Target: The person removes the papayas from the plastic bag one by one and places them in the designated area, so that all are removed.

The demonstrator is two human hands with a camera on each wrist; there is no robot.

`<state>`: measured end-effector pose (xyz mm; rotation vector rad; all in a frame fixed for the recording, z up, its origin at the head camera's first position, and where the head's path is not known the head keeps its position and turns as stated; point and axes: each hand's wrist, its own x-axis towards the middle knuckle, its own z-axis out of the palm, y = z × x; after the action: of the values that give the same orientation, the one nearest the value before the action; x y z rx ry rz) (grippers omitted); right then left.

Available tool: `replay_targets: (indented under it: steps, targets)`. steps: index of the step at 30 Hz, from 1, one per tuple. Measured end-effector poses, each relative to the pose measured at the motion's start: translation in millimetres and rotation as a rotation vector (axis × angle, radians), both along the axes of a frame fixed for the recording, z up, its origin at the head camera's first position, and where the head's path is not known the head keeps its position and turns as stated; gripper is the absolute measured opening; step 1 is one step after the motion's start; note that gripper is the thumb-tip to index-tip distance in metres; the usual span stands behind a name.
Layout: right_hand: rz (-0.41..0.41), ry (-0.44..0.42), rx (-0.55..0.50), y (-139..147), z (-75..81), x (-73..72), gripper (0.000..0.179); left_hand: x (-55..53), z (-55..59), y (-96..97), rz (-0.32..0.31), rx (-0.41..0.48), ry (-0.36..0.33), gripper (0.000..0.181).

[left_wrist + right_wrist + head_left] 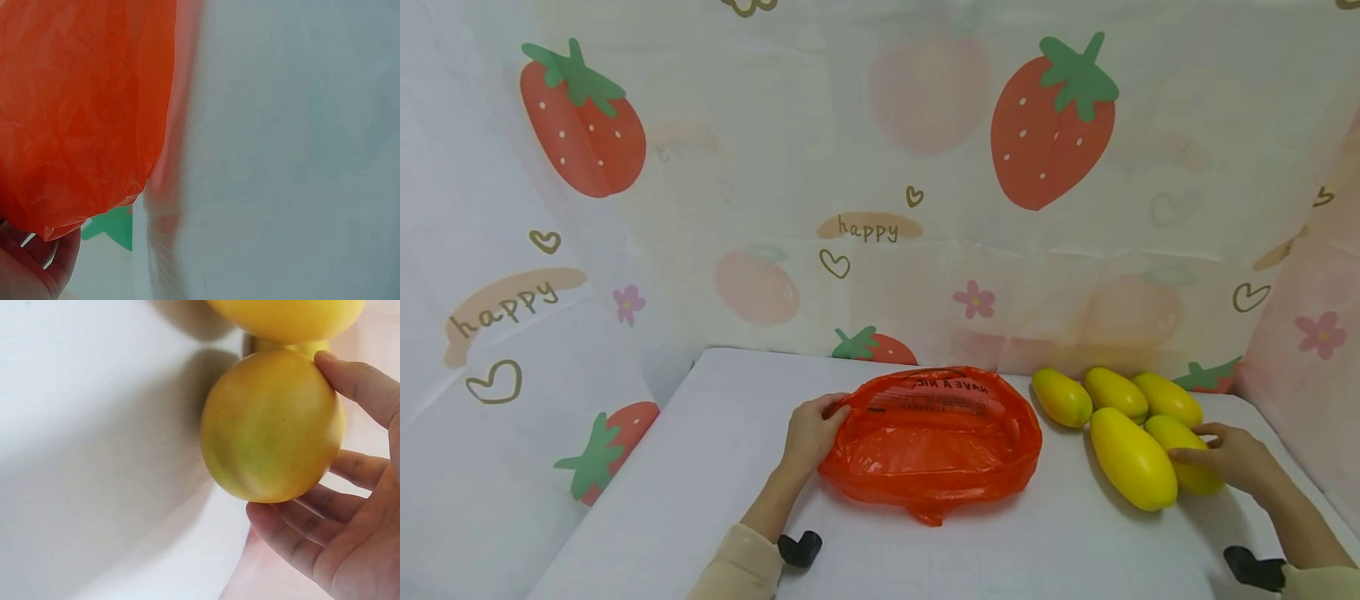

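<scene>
A red plastic bag (925, 454) lies on the table with its mouth held wide, printed letters showing on the inner back wall. My left hand (811, 433) grips the bag's left rim; in the left wrist view its fingers (62, 259) show beneath the red plastic. On the right, my right hand (1236, 457) holds a yellow mango (1180, 437), thumb on one side and fingers on the other. The right wrist view shows that mango (272, 428) end-on between thumb and fingertips. Right beside it lies a larger yellow mango (1133, 458).
Behind the held fruit, more mangoes sit in a row: one at the left (1062, 398), a middle mango (1116, 394) and a right-hand mango (1168, 398). A white cloth covers the table (700, 467). Strawberry-printed curtains (760, 183) hang around its back and sides.
</scene>
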<state>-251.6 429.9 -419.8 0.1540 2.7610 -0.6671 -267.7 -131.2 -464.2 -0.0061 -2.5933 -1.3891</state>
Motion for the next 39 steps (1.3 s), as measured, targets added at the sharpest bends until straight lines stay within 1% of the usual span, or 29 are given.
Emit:
replay_targets:
  steps: [9,19,26,31,35,39]
  targets:
    - [-0.008,-0.024,-0.007,-1.4,-2.2,-1.2,0.099,0.4,-0.5,-0.2,-0.003,0.009,0.004,0.026]
    - [0.022,0.015,-0.007,-1.0,2.3,2.0,0.095,0.7,0.3,0.3,-0.004,0.007,-0.005,0.027]
    - [0.026,0.074,0.007,-1.0,10.2,5.5,0.086,0.2,1.4,0.4,-0.003,0.008,-0.014,0.027]
    - [0.005,0.113,0.008,-7.9,18.1,6.8,0.082,-0.1,4.1,0.0,0.003,-0.002,-0.010,0.027]
    - [0.004,0.176,0.030,-18.2,24.9,10.4,0.080,0.9,6.9,0.5,0.000,-0.001,-0.011,0.028]
    - [0.012,0.239,0.048,-29.3,31.3,17.1,0.077,2.2,6.3,1.3,-0.005,-0.004,-0.027,0.028]
